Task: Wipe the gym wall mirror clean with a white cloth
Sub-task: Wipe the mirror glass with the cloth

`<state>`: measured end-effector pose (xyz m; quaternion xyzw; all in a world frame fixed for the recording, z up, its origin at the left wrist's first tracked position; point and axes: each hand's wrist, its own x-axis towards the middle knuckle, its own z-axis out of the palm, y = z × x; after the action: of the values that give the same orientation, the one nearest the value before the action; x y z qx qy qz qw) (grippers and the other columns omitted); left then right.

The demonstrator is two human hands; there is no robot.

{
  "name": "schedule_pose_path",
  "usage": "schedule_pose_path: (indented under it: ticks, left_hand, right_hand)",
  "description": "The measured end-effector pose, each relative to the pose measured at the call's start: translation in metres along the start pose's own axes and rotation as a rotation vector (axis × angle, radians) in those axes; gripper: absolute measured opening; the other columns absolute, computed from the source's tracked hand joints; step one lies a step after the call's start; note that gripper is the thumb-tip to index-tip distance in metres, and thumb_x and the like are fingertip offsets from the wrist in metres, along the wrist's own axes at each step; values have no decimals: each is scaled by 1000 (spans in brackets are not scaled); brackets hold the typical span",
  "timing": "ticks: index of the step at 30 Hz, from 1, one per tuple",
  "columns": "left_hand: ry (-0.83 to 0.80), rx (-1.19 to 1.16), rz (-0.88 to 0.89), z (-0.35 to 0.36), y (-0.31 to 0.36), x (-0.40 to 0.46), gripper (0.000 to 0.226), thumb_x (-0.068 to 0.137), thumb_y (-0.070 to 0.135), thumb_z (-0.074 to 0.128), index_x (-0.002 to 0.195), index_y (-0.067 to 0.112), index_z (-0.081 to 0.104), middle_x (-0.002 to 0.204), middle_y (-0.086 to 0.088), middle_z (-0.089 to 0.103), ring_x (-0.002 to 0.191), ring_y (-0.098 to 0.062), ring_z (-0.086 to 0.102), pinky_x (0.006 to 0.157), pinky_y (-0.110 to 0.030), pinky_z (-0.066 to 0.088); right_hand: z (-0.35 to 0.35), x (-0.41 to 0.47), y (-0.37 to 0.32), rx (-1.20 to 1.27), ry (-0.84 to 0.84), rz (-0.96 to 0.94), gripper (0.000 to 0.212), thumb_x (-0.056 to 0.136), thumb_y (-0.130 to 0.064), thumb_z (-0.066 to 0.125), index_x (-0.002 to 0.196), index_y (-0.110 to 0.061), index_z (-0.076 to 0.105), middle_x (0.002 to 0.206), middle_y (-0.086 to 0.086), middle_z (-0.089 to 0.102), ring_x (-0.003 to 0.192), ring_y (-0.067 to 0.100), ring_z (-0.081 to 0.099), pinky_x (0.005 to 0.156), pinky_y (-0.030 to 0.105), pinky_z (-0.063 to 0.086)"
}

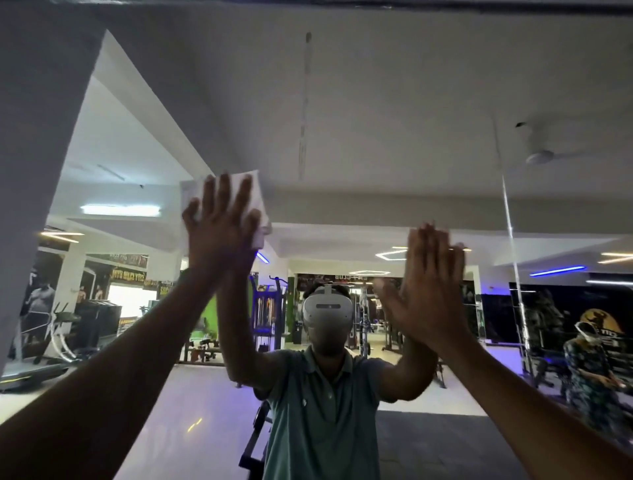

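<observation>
Against the gym wall mirror (342,144), we press a white cloth (255,192) flat under our left hand (221,222), fingers (224,192) spread apart over the fabric, high on the glass and left of centre. Our right hand (424,284) rests open and bare on the mirror lower down, fingers close together and empty, well apart from the cloth. Open glass stretches above and to the right of both hands; a vertical seam (510,219) between panels runs down just right of the right hand, and a dark frame edge (376,4) caps the top. The cloth looks thin and soft, its upper corner crisp, its lower right edge bunched. Reflected in the smooth glass, we see a white ceiling with a fan (539,150), strip lights, a pale floor, weight machines (270,308) and a treadmill (44,342).
</observation>
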<state>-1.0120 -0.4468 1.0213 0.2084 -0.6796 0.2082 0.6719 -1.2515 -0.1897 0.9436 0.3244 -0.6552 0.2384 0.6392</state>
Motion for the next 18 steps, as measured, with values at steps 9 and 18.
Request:
schedule_pose_path:
  ticks: [9,18]
  left_hand:
    - [-12,-48,72,23,154,-23,67,105,52,21,167,28,22,174,-14,16,161,-39,13,124,-62,12]
    - [-34,-17,-102,9,70,1,72,105,53,15,169,24,7,177,-8,4,163,-29,5,124,-55,14]
  right_hand:
    - [0,-10,3,-24,14,51,102,98,-78,27,169,-7,9,177,20,0,164,39,-2,130,62,8]
    - [-1,-30,31,0,59,151,101,97,-78,29,169,-9,12,177,19,2,164,38,2,128,66,8]
